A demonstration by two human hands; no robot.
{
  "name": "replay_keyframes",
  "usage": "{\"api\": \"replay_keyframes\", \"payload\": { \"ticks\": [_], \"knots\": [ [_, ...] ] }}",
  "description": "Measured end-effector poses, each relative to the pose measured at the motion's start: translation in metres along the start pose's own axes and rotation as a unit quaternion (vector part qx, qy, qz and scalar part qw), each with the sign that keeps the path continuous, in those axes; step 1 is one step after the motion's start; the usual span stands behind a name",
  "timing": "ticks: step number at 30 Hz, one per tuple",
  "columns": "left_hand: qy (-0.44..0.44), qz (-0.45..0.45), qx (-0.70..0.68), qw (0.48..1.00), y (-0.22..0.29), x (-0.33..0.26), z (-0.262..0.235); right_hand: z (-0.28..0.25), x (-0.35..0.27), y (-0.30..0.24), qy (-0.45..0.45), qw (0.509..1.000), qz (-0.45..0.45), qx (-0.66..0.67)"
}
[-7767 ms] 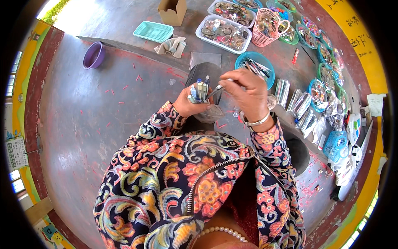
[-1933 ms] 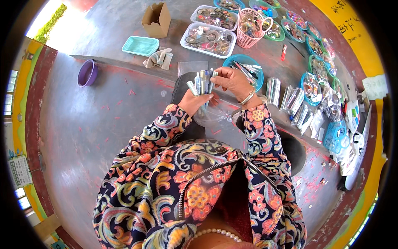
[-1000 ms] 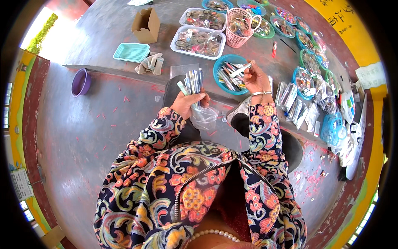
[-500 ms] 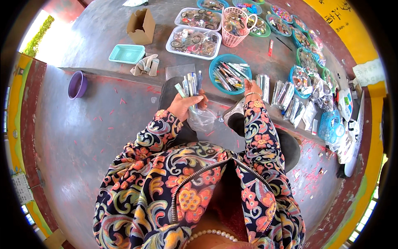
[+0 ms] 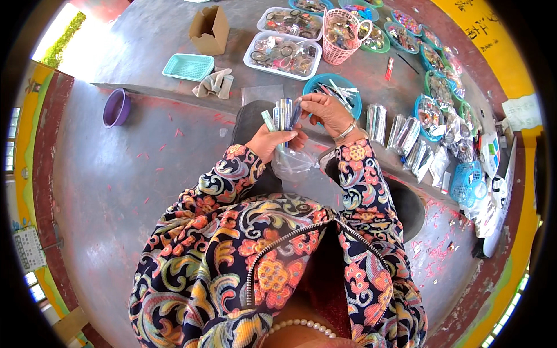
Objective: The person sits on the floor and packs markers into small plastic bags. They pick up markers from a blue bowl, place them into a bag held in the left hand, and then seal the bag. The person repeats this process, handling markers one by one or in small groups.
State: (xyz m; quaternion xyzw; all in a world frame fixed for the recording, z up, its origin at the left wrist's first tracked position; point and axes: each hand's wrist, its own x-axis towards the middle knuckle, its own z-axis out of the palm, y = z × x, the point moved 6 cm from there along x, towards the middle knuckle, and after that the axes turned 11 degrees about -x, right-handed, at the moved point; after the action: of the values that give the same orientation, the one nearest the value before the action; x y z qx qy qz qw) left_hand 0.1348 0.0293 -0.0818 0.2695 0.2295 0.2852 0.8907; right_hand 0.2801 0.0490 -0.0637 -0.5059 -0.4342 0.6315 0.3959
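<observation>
My left hand [image 5: 270,142] is closed around an upright bunch of pens [image 5: 281,115], in pale green, white and blue. A crumpled clear plastic bag [image 5: 294,165] hangs below that hand around the lower part of the bunch. At the bunch's right side, my right hand [image 5: 329,115] pinches a dark blue pen [image 5: 296,111] by its top. Just beyond my hands stands a round blue basket [image 5: 358,106] with more loose pens in it, partly hidden by my right hand. A flat clear bag [image 5: 262,94] lies on the ledge behind the bunch.
On the ledge are a grey cloth [image 5: 213,84], a turquoise tray [image 5: 188,67], a cardboard box [image 5: 210,32], white trays [image 5: 282,72] of small goods and a pink basket [image 5: 338,55]. Bagged pens [image 5: 376,124] and several filled baskets line the right. A purple basin [image 5: 116,108] stands left.
My right hand has moved left from the blue basket to the bunch, where it now pinches a dark blue pen. My left hand still grips the bunch. The whole view has shifted slightly.
</observation>
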Motion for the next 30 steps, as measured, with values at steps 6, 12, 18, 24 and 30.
{"api": "replay_keyframes", "payload": {
  "ticks": [6,12,18,24,30],
  "knots": [
    [0.003,0.003,0.006,1.0,-0.001,0.003,-0.005,-0.002,-0.002,-0.016,0.068,0.995,-0.046,-0.062],
    [0.019,0.003,-0.017,1.0,0.001,0.0,-0.005,-0.055,-0.014,-0.023,0.207,0.967,-0.104,0.11],
    [0.005,0.027,0.002,1.0,0.0,0.003,-0.012,-0.093,-0.012,0.009,0.22,0.926,-0.091,0.292],
    [0.012,0.033,0.004,0.999,0.002,0.0,-0.011,-0.1,-0.006,0.021,0.185,0.924,-0.081,0.325],
    [0.015,0.023,0.003,1.0,0.001,0.0,-0.008,-0.154,-0.01,0.075,0.325,0.856,-0.111,0.387]
  ]
}}
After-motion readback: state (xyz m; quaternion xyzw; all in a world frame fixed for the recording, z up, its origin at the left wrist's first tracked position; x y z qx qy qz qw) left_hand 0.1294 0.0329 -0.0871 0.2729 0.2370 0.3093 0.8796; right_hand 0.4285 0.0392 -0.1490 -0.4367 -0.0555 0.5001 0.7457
